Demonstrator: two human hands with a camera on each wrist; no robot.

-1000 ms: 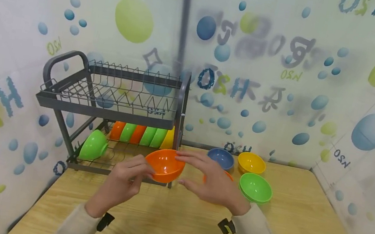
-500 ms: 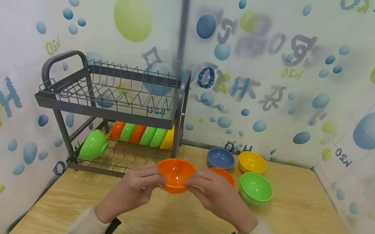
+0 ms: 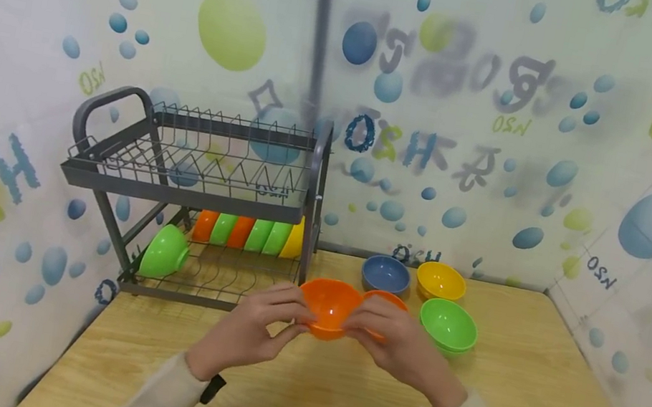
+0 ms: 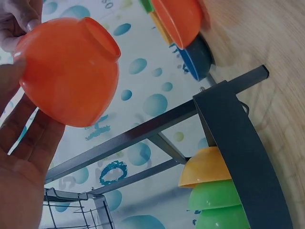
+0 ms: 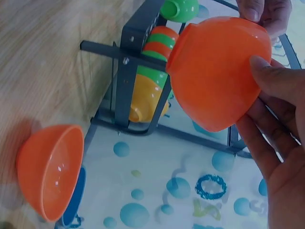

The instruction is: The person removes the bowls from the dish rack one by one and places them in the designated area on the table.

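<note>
An orange bowl (image 3: 329, 308) is held up over the table between both hands, its hollow facing the head camera. My left hand (image 3: 258, 322) pinches its left rim, thumb on the outside wall and fingers across the edge. At the opposite rim, my right hand (image 3: 408, 349) pinches with thumb and fingers. Both wrist views show the bowl's outside wall and foot. A second orange bowl (image 5: 50, 169) stands on the table behind the right hand, partly hidden by it in the head view.
Blue (image 3: 386, 274), yellow (image 3: 441, 282) and stacked green bowls (image 3: 448, 325) stand on the wooden table (image 3: 541, 394) at right. A dark two-tier dish rack (image 3: 183, 196) at left holds a tilted green bowl (image 3: 163, 253) and a row of several coloured bowls (image 3: 240, 232) on its lower tier.
The orange bowl has moved right, away from the rack's front and toward the other bowls. The right hand, at first with fingers extended at its rim, now pinches it; the left hand kept its hold.
</note>
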